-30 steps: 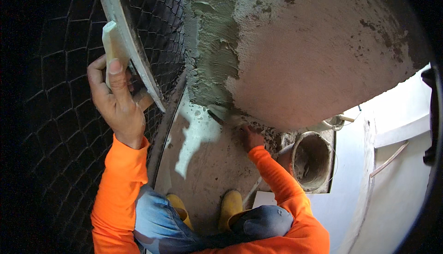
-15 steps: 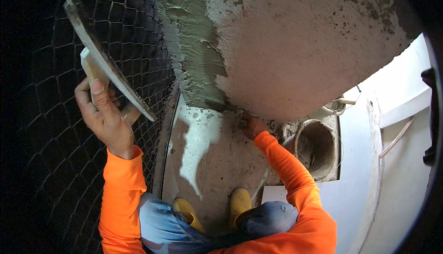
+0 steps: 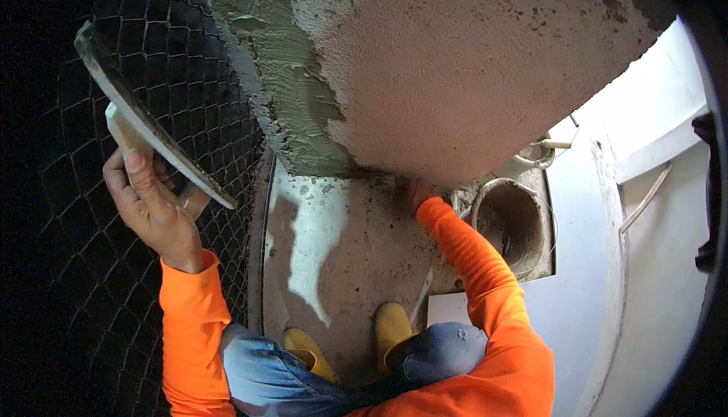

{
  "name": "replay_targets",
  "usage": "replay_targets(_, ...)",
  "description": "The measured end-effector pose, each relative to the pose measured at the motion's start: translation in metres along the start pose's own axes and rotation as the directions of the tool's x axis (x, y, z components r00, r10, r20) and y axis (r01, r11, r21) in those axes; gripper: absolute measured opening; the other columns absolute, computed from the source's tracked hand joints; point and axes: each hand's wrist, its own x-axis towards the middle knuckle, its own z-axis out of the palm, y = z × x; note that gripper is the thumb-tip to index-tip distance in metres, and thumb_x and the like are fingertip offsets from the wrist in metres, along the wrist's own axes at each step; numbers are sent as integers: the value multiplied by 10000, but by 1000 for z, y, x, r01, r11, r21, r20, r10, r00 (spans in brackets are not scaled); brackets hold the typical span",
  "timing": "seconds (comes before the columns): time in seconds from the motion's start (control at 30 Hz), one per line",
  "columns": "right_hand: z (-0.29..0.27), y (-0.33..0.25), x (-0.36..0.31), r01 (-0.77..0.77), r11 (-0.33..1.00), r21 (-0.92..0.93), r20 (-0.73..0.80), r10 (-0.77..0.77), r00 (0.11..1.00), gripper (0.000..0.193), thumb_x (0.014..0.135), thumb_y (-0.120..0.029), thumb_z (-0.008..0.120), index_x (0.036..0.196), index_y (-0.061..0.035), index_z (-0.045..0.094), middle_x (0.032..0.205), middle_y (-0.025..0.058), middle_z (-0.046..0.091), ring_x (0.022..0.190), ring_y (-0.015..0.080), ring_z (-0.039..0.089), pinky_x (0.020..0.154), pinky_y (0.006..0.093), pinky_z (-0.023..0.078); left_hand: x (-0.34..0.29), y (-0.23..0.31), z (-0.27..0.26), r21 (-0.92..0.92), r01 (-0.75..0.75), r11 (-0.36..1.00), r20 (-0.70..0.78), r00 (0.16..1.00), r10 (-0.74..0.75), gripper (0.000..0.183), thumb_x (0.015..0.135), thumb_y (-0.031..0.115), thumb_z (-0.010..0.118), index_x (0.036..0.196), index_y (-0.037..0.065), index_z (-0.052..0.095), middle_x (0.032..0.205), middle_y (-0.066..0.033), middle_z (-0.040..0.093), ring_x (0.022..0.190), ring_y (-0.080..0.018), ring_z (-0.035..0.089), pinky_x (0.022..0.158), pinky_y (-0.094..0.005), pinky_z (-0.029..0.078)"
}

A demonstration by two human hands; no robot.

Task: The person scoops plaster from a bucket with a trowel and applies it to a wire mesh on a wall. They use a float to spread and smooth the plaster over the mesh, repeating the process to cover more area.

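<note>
The person's blue jeans (image 3: 288, 375) bend above two yellow boots (image 3: 390, 330), planted on the nearer part of the dirty floor (image 3: 387, 258). The left hand (image 3: 161, 212) is raised beyond the floor's left edge, thumb and fingers closed around the pale handle of a float (image 3: 152, 130). The float is seen almost edge-on, its long axis slanting from an upper-left tip to a lower-right tip, pointing toward the floor.

The right hand (image 3: 421, 193) is low against the bottom edge of the wall (image 3: 462, 76); it is blurred and partly shaded, so how far it is open, or what it holds, cannot be told.

Just right of it, near the floor's right edge, a bucket (image 3: 533, 239) has grey, mortar-like material inside. Beyond stands a smaller pail (image 3: 523, 162), with a wooden handle (image 3: 557, 144) across its top. A rough grey-green band (image 3: 292, 98) runs up the wall's left edge, beside dark wire mesh (image 3: 174, 42).
</note>
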Motion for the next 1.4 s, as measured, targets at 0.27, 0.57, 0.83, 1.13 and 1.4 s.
replay_targets(0.27,-18,-11,-26,3,997,71,-27,-1,1000,449,863,-370,673,1215,-91,675,1094,271,699,1029,480,662,917,509,536,2,3,0,46,-42,998,-57,997,45,319,1092,372,483,1163,69,557,890,12,520,761,-57,447,673,-234,394)
replay_targets(0.57,-5,-35,-2,150,959,239,-215,-99,972,464,856,-342,716,1215,-59,639,1139,259,692,1070,463,654,917,493,521,-2,8,4,36,0,999,8,1000,-1,320,1093,374,478,1140,64,542,872,20,506,757,-51,433,674,-227,380)
replay_targets(0.83,-130,7,-167,-18,964,265,-422,133,897,394,909,-377,710,1100,-34,671,1021,193,707,888,372,703,769,460,532,3,-12,-27,10,-93,996,49,995,92,403,1079,388,502,1257,28,536,1215,-97,575,1104,-171,521,1036,-326,399)
replay_targets(1.13,-164,123,-286,-617,697,-365,-39,651,758,252,889,-354,621,984,-173,768,905,69,749,859,281,732,729,474,576,31,-62,-79,18,87,996,79,993,-88,883,674,405,918,1390,41,551,1270,-166,670,1130,-344,651,980,-405,536)
replay_targets(1.4,-111,164,-265,-299,896,-327,125,355,927,317,887,-469,656,983,-195,782,958,75,760,949,297,722,804,479,576,25,-58,-87,581,-300,756,256,950,179,869,745,401,872,1441,37,500,1387,-194,585,1266,-376,560,1045,-421,493)
